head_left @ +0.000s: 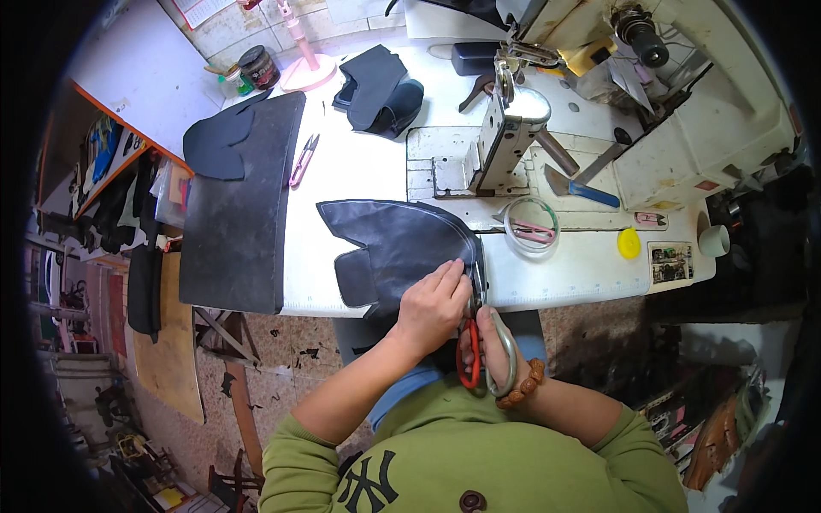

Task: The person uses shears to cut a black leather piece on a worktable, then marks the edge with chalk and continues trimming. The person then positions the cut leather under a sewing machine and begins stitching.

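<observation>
A black leather shoe upper piece, with a pale line along its curved edge, lies over the front edge of the white table. My left hand holds it near its right edge, fingers bent and pressed together on the leather. In my right hand is a pair of scissors with one red and one greyish handle loop. Their blades point away from me along the piece's right edge, close to my left fingertips. Part of the blades is hidden by my left hand.
A sewing machine stands at the back right, near a blue-handled knife and a round clear dish holding pink thread snips. On the left are a large black board and more pink snips. Dark cut pieces lie farther back.
</observation>
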Motion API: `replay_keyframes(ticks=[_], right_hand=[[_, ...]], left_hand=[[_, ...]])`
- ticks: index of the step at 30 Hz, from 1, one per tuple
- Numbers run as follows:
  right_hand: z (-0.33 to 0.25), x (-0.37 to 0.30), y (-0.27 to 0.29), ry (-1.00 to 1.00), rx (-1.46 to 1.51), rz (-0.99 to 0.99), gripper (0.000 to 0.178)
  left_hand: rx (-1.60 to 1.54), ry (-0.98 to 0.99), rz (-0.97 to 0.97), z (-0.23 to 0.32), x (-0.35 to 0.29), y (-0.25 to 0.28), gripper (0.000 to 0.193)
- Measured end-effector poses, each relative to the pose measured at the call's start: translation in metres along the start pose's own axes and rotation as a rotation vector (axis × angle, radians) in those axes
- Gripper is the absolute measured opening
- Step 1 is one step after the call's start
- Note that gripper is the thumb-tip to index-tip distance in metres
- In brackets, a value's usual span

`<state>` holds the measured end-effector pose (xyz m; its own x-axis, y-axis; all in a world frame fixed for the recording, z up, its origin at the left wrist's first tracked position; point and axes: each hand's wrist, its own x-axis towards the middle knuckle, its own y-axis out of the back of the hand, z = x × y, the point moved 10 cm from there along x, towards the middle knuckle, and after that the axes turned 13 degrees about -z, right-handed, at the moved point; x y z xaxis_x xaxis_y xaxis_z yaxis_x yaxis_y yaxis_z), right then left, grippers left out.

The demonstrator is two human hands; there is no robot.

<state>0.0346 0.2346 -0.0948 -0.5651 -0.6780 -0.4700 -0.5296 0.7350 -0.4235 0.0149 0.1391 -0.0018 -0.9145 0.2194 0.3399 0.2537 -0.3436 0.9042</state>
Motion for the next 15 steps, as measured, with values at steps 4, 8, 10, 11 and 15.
replay_keyframes(ticks=[4, 8, 10, 11, 15], right_hand=[[-0.0048, -0.0017, -0.0029, 0.003, -0.027, -0.007, 0.041], [-0.0053, -0.0032, -0.0041, 0.019, 0.034, 0.020, 0.041], [-0.0044, -0.0028, -0.0047, 0.037, 0.060, 0.037, 0.041], [-0.0035, -0.0026, -0.0048, 0.041, 0.076, 0.039, 0.040], [0.0038, -0.0075, 0.0043, -0.026, 0.129, 0.076, 0.038]], left_hand=[[-0.032, 0.004, 0.006, 0.0000, -0.0047, -0.0016, 0.023], [-0.050, 0.016, 0.028, -0.0012, -0.0063, 0.0003, 0.023], [-0.062, 0.018, 0.024, -0.0014, -0.0064, 0.0001, 0.022], [-0.068, 0.019, 0.022, -0.0017, -0.0065, -0.0002, 0.022], [-0.032, -0.011, 0.010, 0.0003, -0.0071, -0.0027, 0.020]])
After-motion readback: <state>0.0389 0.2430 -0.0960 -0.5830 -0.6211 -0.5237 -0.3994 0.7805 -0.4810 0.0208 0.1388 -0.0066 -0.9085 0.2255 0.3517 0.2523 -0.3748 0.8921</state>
